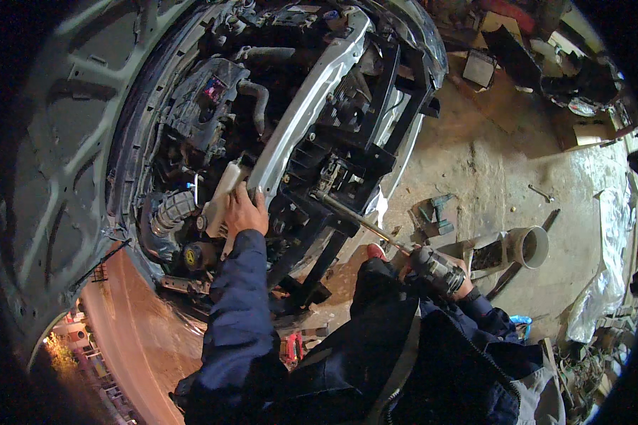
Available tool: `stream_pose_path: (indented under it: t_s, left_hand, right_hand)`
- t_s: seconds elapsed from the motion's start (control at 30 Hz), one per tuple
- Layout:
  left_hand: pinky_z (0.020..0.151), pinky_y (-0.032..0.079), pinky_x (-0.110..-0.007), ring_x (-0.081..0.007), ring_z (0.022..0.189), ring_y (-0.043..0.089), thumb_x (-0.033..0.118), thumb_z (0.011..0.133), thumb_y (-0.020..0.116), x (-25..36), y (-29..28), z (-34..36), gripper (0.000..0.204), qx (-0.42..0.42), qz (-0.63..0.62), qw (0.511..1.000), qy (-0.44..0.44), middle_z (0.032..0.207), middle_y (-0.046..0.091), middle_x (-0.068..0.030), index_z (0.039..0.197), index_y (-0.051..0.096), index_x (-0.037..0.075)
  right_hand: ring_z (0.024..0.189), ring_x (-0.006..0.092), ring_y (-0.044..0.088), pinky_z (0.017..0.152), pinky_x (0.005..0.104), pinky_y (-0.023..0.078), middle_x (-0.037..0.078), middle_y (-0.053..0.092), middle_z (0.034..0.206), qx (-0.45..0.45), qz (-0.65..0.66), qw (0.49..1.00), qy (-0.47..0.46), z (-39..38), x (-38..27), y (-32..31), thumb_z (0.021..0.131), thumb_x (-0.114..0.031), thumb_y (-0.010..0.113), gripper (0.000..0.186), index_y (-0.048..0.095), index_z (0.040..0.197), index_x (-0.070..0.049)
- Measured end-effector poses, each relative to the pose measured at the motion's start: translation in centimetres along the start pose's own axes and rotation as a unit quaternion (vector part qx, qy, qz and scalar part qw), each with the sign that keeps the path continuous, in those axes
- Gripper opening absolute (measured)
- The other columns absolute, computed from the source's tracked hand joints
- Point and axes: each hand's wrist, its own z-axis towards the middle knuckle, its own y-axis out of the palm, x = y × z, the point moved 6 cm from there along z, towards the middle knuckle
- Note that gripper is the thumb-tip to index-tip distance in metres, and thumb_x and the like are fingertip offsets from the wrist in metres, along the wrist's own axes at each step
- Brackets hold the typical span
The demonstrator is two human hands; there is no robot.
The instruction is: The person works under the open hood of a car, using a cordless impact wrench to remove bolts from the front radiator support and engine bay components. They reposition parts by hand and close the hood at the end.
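Observation:
In front of me is an engine bay, with a silver crossmember running along its front. My left hand lies on the near end of that bar, beside a whitish plastic reservoir, its fingers stretched out. Lower right, my right hand grips a power drill. From the drill a long extension bar runs to the black front frame, ending near the latch-like metal part. Whether its tip is seated on a fastener cannot be made out.
The raised hood stands at the left. On the concrete floor lie a green tool-like piece, a wrench and clear plastic sheeting. A pale bucket-like container is at the right. Dark car parts are piled at the back right.

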Motion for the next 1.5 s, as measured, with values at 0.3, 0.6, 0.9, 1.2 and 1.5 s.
stream_pose_path:
  t_s: [0.3,0.6,0.9,1.2,1.5]
  left_hand:
    - [0.101,0.053,-0.055,-0.0460,0.122,0.063,0.036,0.105,0.066,-0.2,0.6,-0.1,0.049,0.014,-0.006,1.000,0.006,0.132,0.068,-0.0248,0.141,0.058,0.004]
    - [0.101,0.053,-0.056,-0.0468,0.124,0.063,0.036,0.106,0.063,-0.4,0.6,-0.1,0.048,-0.012,-0.016,1.000,-0.021,0.132,0.068,-0.0257,0.141,0.058,0.003]
    - [0.100,0.054,-0.056,-0.0478,0.122,0.064,0.036,0.107,0.063,0.4,-0.1,0.0,0.048,0.004,-0.008,1.000,0.001,0.133,0.067,-0.0281,0.142,0.059,0.003]
    - [0.098,0.054,-0.056,-0.0474,0.121,0.065,0.036,0.105,0.064,0.2,0.0,-0.1,0.049,0.004,0.003,1.000,-0.013,0.131,0.069,-0.0264,0.143,0.058,0.005]
    - [0.098,0.054,-0.057,-0.0477,0.119,0.065,0.036,0.106,0.063,0.0,0.3,0.0,0.047,0.006,-0.010,1.000,-0.010,0.130,0.068,-0.0269,0.142,0.058,0.006]
  right_hand:
    - [0.138,0.0293,0.062,0.116,0.0451,0.045,0.007,0.070,0.145,-0.041,-0.208,0.976,-0.052,-2.5,2.2,-0.8,0.099,-0.031,0.072,0.055,0.062,0.151,-0.015]
    - [0.145,0.0323,0.055,0.123,0.0459,0.040,0.011,0.062,0.153,-0.033,-0.099,0.994,-0.005,-4.4,5.3,-0.9,0.106,-0.028,0.061,0.047,0.062,0.151,-0.014]
    - [0.143,0.0350,0.055,0.121,0.0471,0.043,0.014,0.064,0.149,0.040,-0.128,0.991,0.030,-5.1,5.7,-4.1,0.107,-0.022,0.057,0.041,0.065,0.146,-0.012]
    - [0.135,0.0366,0.059,0.114,0.0487,0.047,0.016,0.066,0.143,0.036,-0.133,0.990,0.035,-4.2,9.1,-2.7,0.104,-0.021,0.061,0.040,0.065,0.142,-0.010]
    - [0.123,0.0396,0.062,0.102,0.0520,0.051,0.019,0.068,0.135,0.072,-0.098,0.991,0.052,-5.7,11.9,-2.8,0.100,-0.029,0.066,0.044,0.065,0.139,-0.007]
